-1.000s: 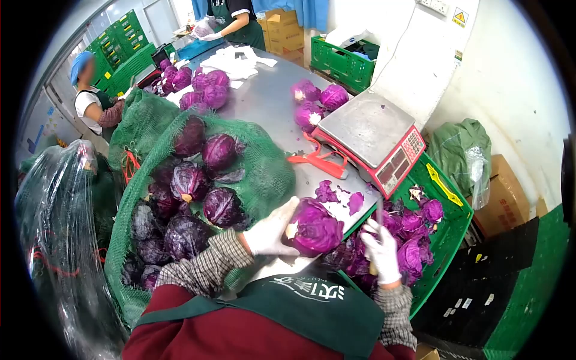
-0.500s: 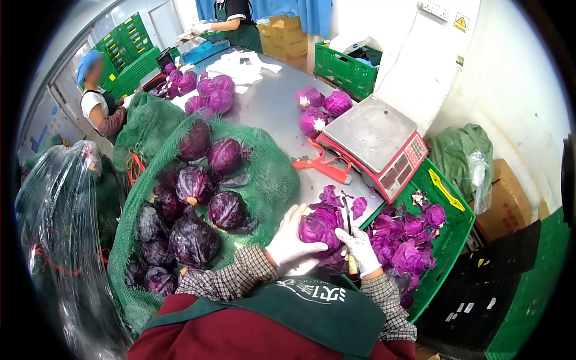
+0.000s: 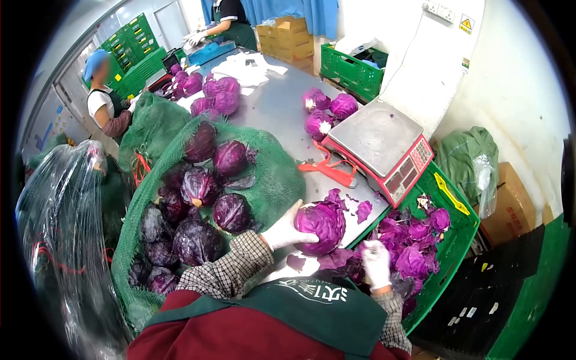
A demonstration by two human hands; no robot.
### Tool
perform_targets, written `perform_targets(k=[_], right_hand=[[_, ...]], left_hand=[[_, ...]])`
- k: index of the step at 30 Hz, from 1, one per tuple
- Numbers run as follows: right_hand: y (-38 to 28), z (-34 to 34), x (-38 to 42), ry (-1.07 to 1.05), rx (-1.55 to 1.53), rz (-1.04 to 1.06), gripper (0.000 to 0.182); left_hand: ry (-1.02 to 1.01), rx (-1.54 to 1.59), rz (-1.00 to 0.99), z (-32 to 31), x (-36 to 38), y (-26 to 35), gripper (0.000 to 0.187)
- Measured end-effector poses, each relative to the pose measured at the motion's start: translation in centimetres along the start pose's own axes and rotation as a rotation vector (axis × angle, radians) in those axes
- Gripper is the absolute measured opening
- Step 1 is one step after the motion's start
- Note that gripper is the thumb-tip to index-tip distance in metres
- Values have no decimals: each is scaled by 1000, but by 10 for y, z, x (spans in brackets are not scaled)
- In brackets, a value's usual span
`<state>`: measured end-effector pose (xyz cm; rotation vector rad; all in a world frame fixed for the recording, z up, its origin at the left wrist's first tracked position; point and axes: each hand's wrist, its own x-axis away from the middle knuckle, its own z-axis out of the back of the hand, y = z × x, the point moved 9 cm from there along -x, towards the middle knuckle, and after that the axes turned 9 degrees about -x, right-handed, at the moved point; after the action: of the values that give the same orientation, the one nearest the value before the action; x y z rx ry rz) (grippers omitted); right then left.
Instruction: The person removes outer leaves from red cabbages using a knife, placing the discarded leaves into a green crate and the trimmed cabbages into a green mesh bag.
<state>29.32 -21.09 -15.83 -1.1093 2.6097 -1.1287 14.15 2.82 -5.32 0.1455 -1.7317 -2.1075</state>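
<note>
My gloved left hand (image 3: 283,231) grips a purple-red cabbage (image 3: 321,227) from its left side, on the metal table's near edge. Over the leaf-filled side of the green crate (image 3: 447,255), my gloved right hand (image 3: 377,264) is curled closed, apart from the cabbage; what it holds is hidden. Loose cabbage leaves (image 3: 414,261) fill that crate. A few leaf scraps (image 3: 363,210) lie beside the held cabbage. To the left, an opened green mesh sack (image 3: 273,171) holds several dark, untrimmed cabbages (image 3: 198,240).
A red-framed scale (image 3: 378,132) stands right of centre, with an orange-red peeler-like tool (image 3: 330,171) in front. Bright cabbages (image 3: 318,123) sit behind it, more (image 3: 219,96) farther left. Two co-workers (image 3: 108,102) stand across the table. Plastic-wrapped goods (image 3: 66,222) stand at left.
My right hand has moved away from the cabbage, down and right over the crate; the knife it held no longer shows. My left hand still grips the cabbage, now turned somewhat.
</note>
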Motion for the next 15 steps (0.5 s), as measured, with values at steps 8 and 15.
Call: perform_targets(k=[8, 15], right_hand=[[-67, -117, 12, -38, 978, 387, 37], [-58, -211, 33, -425, 1217, 712, 29]], left_hand=[[-184, -555, -394, -25, 21, 92, 116], [-235, -655, 56, -25, 5, 36, 134]])
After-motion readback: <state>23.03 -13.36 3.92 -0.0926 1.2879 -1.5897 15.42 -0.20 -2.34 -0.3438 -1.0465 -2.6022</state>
